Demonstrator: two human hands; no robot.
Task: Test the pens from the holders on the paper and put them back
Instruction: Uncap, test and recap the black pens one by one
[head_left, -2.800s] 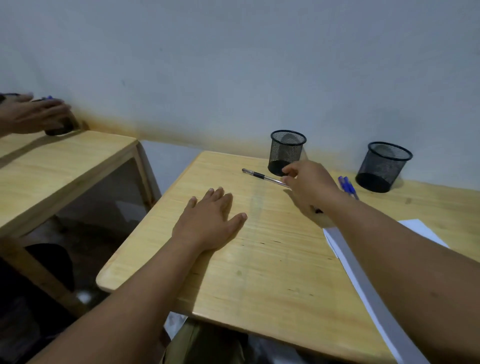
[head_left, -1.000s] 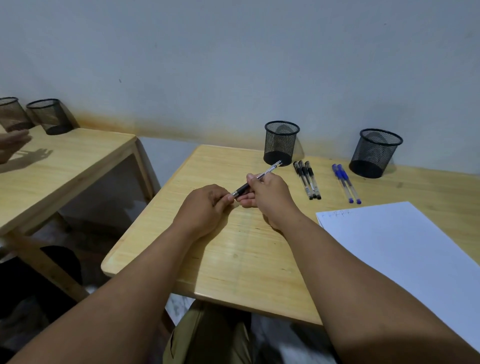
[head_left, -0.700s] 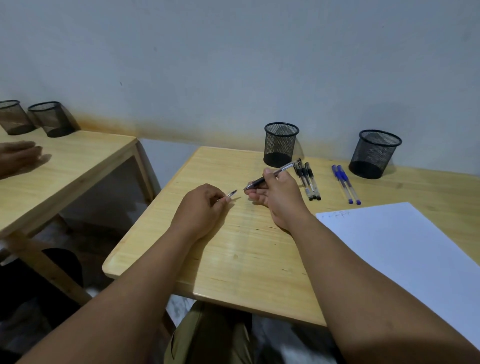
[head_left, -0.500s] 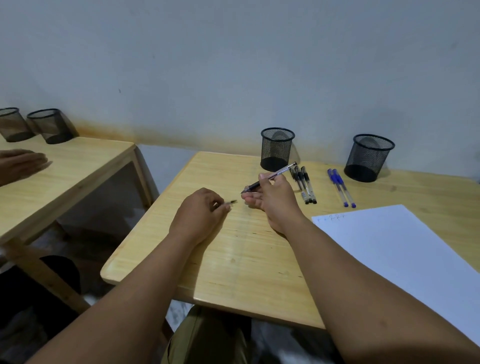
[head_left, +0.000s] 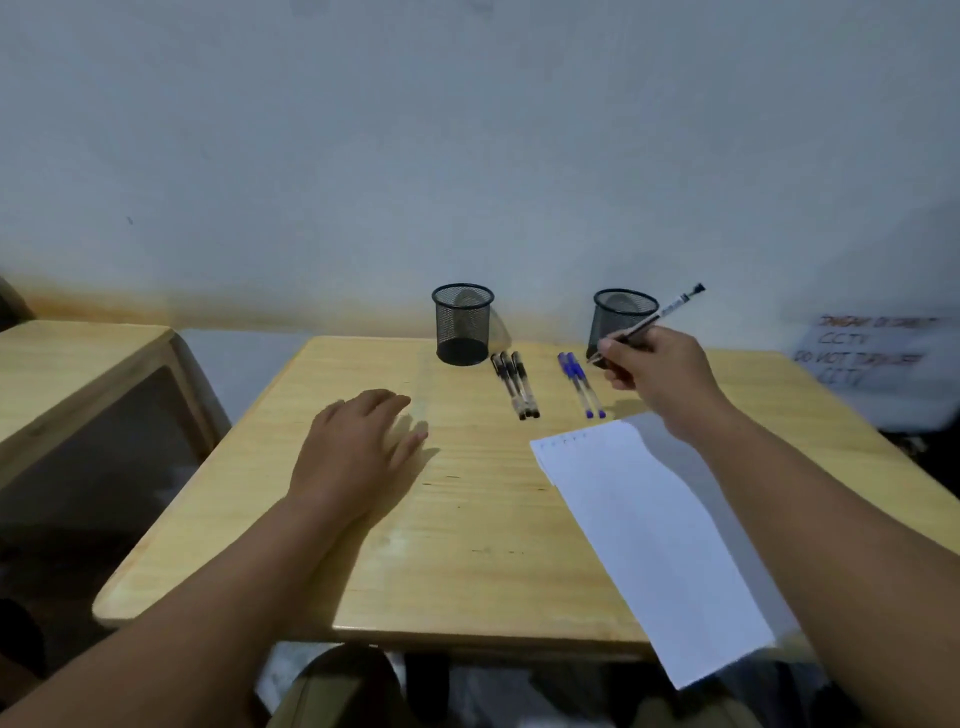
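The right hand (head_left: 655, 371) pinches a slim black-and-clear ballpoint pen (head_left: 652, 320) in a writing grip, raised above the far right part of the pale wooden table (head_left: 467, 551). The pen's long axis slants, its tip low and to the left by the fingers, its black end high and to the right, crossing in front of the right black wire-mesh cylinder holder (head_left: 621, 317). Below the hand lies a smooth white sheet of paper (head_left: 644, 540), its near corner overhanging the table's front edge. The left hand (head_left: 358, 447) rests flat on bare wood, fingers spread and holding nothing. Three black pens (head_left: 515, 383) and two blue pens (head_left: 581, 383) lie parallel, pointing away, between the hands. The left black mesh holder (head_left: 462, 323) stands upright near the wall.
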